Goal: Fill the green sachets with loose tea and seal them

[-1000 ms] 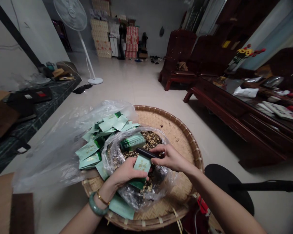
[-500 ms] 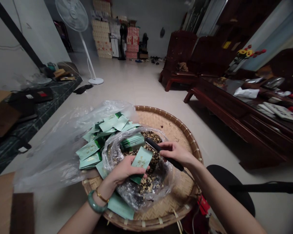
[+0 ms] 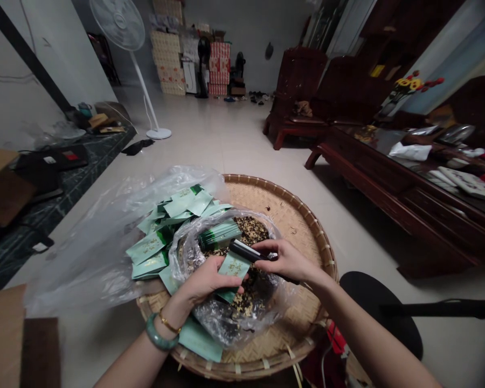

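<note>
My left hand grips a pale green sachet with gold print, thumb on its face. In my right hand is a slim black hand-held bag sealer, its jaws lying across the sachet's upper edge. Both hands are over an open clear plastic bag that holds a dark and yellowish dry mix. A row of similar sachets lies on the mix inside the bag. More green sachets are heaped to the left. The bag sits in a round woven bamboo tray.
A large clear plastic sheet spreads left of the tray. A cardboard box stands at lower left. To the right are a black round stand base and a dark wooden table. A white fan stands farther back.
My right hand first lifted the sealer off the sachet, tilting it to the right with its cord showing. Now the sealer is back across the sachet's top edge. The left hand stays nearly in place.
</note>
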A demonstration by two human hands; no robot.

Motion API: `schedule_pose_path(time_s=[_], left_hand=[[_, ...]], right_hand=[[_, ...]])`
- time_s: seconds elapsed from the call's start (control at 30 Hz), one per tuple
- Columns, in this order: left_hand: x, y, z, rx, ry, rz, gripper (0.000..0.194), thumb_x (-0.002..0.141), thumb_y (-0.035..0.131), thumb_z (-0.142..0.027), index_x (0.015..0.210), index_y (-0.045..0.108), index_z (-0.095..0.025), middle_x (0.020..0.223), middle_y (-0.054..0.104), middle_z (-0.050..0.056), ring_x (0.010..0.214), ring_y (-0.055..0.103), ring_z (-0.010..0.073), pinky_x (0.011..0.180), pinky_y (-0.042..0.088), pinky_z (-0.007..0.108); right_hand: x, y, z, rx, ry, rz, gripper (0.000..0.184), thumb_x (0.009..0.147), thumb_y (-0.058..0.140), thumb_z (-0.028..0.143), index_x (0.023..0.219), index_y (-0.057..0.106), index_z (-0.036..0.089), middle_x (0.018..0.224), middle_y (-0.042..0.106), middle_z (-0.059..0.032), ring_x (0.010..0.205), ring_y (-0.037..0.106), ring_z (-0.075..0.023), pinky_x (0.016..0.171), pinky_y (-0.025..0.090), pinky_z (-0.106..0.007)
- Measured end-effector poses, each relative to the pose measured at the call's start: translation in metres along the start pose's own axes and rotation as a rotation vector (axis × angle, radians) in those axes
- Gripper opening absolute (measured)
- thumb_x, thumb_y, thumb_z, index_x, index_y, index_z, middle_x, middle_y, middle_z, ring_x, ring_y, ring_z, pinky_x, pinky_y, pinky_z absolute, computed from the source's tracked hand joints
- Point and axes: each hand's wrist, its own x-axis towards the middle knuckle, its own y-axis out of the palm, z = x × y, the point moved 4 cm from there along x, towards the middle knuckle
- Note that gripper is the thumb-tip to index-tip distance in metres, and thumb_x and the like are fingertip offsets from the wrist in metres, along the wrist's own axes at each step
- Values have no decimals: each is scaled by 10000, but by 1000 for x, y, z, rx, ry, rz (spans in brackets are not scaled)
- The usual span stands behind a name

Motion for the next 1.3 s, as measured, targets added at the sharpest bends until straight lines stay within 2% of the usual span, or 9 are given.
schedule_pose_path(time_s=[0.2,0.43,0.67,0.87,0.93,1.03,1.1,1.2,1.3], left_hand=[[1,-1,2,29,-15,1,386,553,848,-302,834,692,-87,730,709,65,596,666,154,526,508,228],[1,1,2,26,-16,-17,391,544,849,-286,843,694,-88,792,723,76,591,664,142,541,518,231],[0,-6,4,18,-1,-36,387,551,840,-296,839,683,-91,806,725,81,605,669,142,545,507,224],[1,-15,-1,149,156,-148,372,606,801,-289,894,660,-100,825,736,88,695,681,180,662,524,288],[1,-16,-1,233,179,-195,373,597,800,-286,891,666,-99,810,739,86,726,680,200,706,522,314],[1,-13,1,333,189,-227,392,585,798,-299,902,681,-100,838,743,90,769,679,230,746,517,346],[1,-10,2,378,211,-219,396,591,790,-298,923,691,-107,868,743,82,792,673,235,765,512,352],[0,-5,-3,405,275,-212,404,596,781,-292,954,700,-123,909,740,63,821,660,227,778,504,333],[-3,-4,-13,362,364,-277,374,669,722,-346,980,709,-139,933,742,67,830,661,221,754,507,306]], right_hand=[[-1,-6,-6,93,104,5,454,697,682,385,1080,681,142,934,712,-75,673,599,-162,604,478,-293],[2,-2,2,-57,-50,-85,241,704,668,298,907,732,186,869,714,-42,788,614,-187,719,478,-306],[-6,-13,-22,47,37,-71,380,713,666,363,1041,692,171,946,707,-63,753,622,-174,650,495,-290],[-19,-19,-49,-392,-58,-196,417,663,709,247,1069,674,156,949,697,-101,818,634,-234,736,505,-370],[-20,-16,-49,-437,-92,-243,421,669,716,241,1078,666,155,991,684,-121,866,631,-253,768,502,-394],[-19,-6,-35,-270,-174,-320,401,747,691,313,1124,637,187,1075,664,-113,945,617,-238,817,495,-383],[-14,4,-22,-103,-210,-326,347,793,660,354,1106,640,204,1023,679,-83,880,625,-202,769,504,-339],[-6,20,-6,39,-226,-336,206,790,661,376,844,691,179,794,677,-43,707,608,-165,638,482,-275],[-2,31,3,55,-234,-333,236,801,648,373,683,667,170,663,641,-19,630,578,-144,579,444,-245]])
